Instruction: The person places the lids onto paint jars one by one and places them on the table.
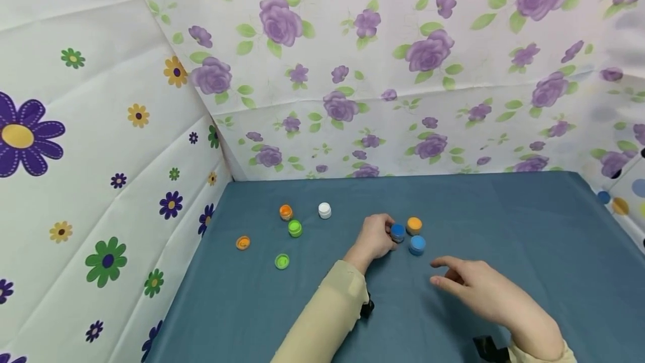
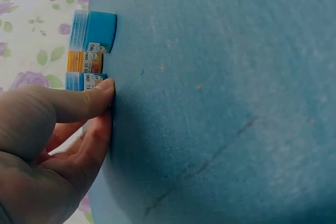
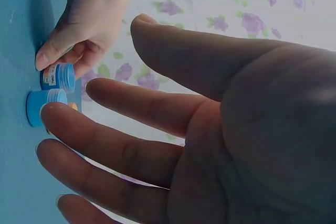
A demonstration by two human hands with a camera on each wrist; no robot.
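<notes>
My left hand (image 1: 372, 241) pinches a small dark blue jar (image 1: 397, 232) between thumb and fingers, low at the blue cloth. In the left wrist view, the thumb lies against the labelled side of this dark blue jar (image 2: 86, 81). Just right of it stand a yellow-orange jar (image 1: 414, 225) and a light blue jar (image 1: 417, 245), both upright with their lids on. My right hand (image 1: 484, 287) hovers to the right of the light blue jar, its fingers loosely spread and holding nothing. The right wrist view shows its bare palm (image 3: 205, 150).
Toward the left stand an orange jar (image 1: 286, 212), a green jar (image 1: 294, 228) and a white jar (image 1: 325, 210). An orange lid (image 1: 243, 242) and a green lid (image 1: 282, 261) lie nearer the front. Flowered sheets (image 1: 337, 71) hang behind and left of the blue-covered table (image 1: 227, 307).
</notes>
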